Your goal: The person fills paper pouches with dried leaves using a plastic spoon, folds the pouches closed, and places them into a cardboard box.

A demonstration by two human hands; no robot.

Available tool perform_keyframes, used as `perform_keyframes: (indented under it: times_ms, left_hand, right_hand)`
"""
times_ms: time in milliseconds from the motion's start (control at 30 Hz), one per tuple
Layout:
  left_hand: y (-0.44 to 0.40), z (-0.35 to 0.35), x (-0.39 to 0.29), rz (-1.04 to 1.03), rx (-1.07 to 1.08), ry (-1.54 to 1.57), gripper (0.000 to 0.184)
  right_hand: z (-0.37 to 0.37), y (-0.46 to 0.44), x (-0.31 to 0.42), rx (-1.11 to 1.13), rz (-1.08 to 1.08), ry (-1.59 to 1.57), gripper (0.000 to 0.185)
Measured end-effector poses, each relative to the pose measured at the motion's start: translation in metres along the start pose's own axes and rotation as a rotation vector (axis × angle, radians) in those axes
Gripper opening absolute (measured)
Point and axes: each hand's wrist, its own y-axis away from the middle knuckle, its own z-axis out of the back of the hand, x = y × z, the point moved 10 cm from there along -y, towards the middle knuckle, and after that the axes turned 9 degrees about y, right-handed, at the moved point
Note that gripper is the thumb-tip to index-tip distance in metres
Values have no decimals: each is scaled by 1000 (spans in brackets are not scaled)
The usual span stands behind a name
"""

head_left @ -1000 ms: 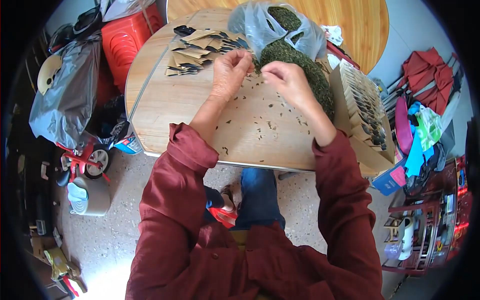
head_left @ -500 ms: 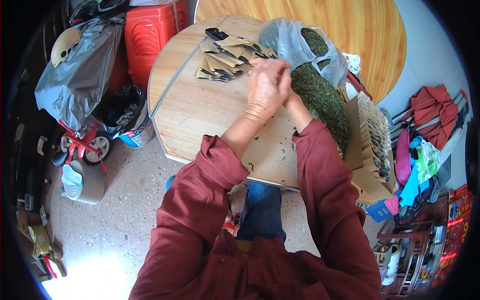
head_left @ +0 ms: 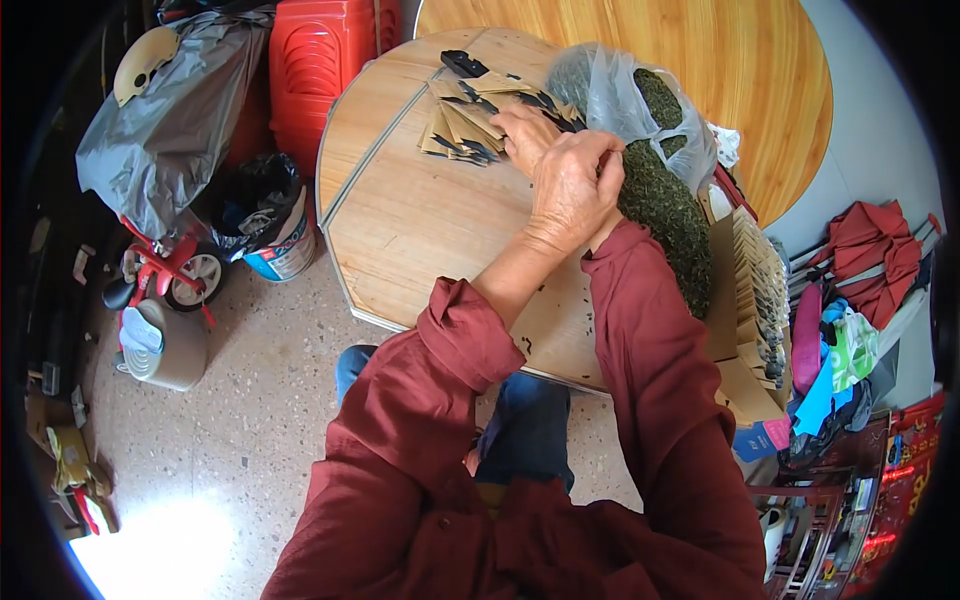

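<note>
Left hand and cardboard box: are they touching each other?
Apart: the head view shows dark-green dried leaves lying in the gap between the left hand and the cardboard box.

The one camera over there rides on the head of the maroon-shirted person [head_left: 560, 540], tipped forward and steeply down, fairly near the left hand [head_left: 575, 190] and right hand [head_left: 528, 135] towards one o'clock. Its wide, curved, dark-rimmed view spreads past the wooden table [head_left: 420, 230] at twelve to the grey plastic cover [head_left: 170, 150] at ten and terrazzo floor [head_left: 270, 420] at eight
</note>
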Motion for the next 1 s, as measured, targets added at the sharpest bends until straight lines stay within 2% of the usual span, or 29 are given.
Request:
perform_keyframes:
  times_ms: [167, 267, 333, 400, 433, 500, 533, 600, 633, 733, 767, 867, 1000]
  left_hand:
    - [0, -2, 5, 47, 15, 67, 7]
    - [0, -1, 1, 1, 2, 44, 6]
    - [1, 0, -2, -38, -15, 22, 6]
    - [1, -3, 3, 4, -14, 93, 5]
    - [1, -3, 1, 3, -12, 98, 5]
    - [-2, 0, -7, -42, -46, 167, 6]
    - [-4, 1, -11, -46, -38, 177, 6]
    - [-6, 4, -23, -109, -23, 148, 6]
    - [-6, 5, -23, -143, -21, 117, 7]
    - [-7, 6, -11, -73, -13, 119, 7]
    - [-7, 4, -9, -66, -2, 101, 6]
    - [-2, -10, -1, -11, 101, 92, 7]
    - [0, -15, 5, 9, 151, 65, 6]
  right_hand:
    - [-11, -2, 3, 110, 20, 55, 26]
    - [2, 0, 8, -7, 58, 54, 23]
    - [12, -8, 8, 109, -127, 136, 21]
    - [24, -20, 16, 37, -194, 47, 22]
    - [33, -26, 18, -34, -260, -41, 25]
    - [34, -41, 34, 39, -261, -75, 38]
    - [27, -48, 44, 47, -202, -71, 51]
    - [18, -58, 66, 84, -61, -35, 59]
    - [-4, -55, 61, 318, -143, -119, 60]
    - [-19, -42, 64, 438, -166, 81, 60]
    - [-19, -38, 66, 401, -177, 111, 55]
    - [-29, -33, 63, 399, -201, 28, 47]
    - [-31, -25, 61, 391, -231, 64, 40]
